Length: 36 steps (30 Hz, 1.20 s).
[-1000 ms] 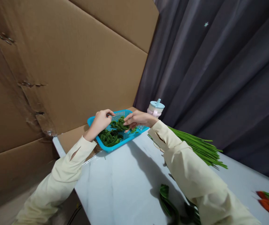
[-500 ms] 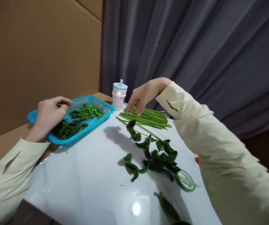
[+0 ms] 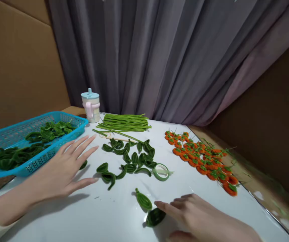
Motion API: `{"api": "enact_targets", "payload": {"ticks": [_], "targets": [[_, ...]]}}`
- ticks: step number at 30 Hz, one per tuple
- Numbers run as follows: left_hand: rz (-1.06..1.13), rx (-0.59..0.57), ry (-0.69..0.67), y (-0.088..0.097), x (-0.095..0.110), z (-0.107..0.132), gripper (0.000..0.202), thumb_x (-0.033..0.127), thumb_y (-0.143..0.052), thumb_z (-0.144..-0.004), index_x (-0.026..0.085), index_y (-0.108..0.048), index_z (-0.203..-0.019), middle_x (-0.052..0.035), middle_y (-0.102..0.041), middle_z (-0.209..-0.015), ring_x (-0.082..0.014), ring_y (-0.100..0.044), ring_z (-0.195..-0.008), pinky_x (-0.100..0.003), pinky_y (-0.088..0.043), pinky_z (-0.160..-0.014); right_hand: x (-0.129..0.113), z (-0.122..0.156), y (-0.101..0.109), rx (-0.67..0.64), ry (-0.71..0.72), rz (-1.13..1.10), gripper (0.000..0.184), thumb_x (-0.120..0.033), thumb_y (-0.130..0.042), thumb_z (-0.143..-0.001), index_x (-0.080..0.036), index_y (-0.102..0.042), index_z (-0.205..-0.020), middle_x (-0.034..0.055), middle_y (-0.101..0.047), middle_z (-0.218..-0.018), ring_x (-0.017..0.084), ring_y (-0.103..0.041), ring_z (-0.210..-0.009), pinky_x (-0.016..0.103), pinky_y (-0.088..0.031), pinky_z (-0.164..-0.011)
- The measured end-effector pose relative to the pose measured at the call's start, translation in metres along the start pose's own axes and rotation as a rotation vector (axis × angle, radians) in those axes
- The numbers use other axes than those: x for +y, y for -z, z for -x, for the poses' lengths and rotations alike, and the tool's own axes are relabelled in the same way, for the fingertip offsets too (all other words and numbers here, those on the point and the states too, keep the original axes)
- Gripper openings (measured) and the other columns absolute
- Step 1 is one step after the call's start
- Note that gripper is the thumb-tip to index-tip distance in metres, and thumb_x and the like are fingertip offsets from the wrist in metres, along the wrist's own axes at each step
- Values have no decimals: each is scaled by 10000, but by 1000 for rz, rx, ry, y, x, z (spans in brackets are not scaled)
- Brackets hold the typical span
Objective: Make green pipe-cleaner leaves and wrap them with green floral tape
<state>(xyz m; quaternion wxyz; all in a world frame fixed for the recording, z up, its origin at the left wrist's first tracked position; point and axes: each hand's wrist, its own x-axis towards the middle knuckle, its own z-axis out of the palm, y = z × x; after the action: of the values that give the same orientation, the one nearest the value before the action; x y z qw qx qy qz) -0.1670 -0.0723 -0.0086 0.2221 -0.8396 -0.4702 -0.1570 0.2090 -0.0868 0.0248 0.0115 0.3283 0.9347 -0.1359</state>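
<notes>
Dark-green, fuzzy oval leaf (image 3: pixel 155 217): on glossy white tabletop (image 3: pixel 109 215), beside right hand (image 3: pixel 197 215), contact unclear | right hand: index extended, thumb apart, gripping nothing visible | left hand (image 3: pixel 64 171): fingers spread wide, empty, near blue perforated plastic basket (image 3: pixel 55 147)

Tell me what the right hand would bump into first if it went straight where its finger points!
Probably the lighter green leaf piece, just ahead of the right hand. The darker leaf piece is very close too, and depth is hard to judge here.
</notes>
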Motion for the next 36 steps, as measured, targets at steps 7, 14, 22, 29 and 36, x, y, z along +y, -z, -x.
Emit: {"api": "enact_targets", "payload": {"ticks": [7, 14, 22, 29, 36], "targets": [[250, -361, 204, -55, -3, 29, 835, 521, -473, -830, 211, 26, -1423, -173, -71, -1482, -355, -233, -1315, -494, -311, -1002, 15, -32, -26, 89, 81, 10, 131, -175, -442, -918, -133, -545, -986, 33, -601, -686, 138, -542, -554, 225, -360, -511], [607, -408, 110, -50, 67, -33, 1018, 572, -570, -745, 237, 141, -1392, -159, 119, -1479, -322, -130, -1351, -467, -332, -1023, 69, -34, -4, 450, 87, 70, 249, -164, -379, -929, -121, -487, -1149, 98, -586, -806, 196, -569, -714, 289, -453, -618], [542, -151, -147, -66, 112, -92, 765, 433, -578, -774, 186, -146, -1355, -199, -44, -1475, -344, -52, -1356, -608, -110, -1050, 136, -5, -22, 358, -23, -357, 266, -360, -619, -823, -145, -553, -965, 58, -531, -884, 139, -496, -700, 242, -446, -632], [470, 17, -385, -59, 111, -90, 610, 255, -559, -782, 166, -261, -1307, -217, -226, -1434, -331, -201, -1333, -581, -139, -1052, 147, -11, -34, 299, -24, -604, 314, -418, -641, -785, -117, -576, -848, 23, -533, -749, 118, -483, -648, 207, -404, -584], [378, 108, -407, -57, 139, -104, 221, 189, -469, -857, 165, -517, -1071, -114, -541, -1244, -262, -405, -1238, -485, -178, -1056, 129, -3, -27, 322, -50, -598, 370, -439, -536, -857, -104, -627, -727, 46, -603, -630, 122, -512, -562, 211, -393, -551]]}}
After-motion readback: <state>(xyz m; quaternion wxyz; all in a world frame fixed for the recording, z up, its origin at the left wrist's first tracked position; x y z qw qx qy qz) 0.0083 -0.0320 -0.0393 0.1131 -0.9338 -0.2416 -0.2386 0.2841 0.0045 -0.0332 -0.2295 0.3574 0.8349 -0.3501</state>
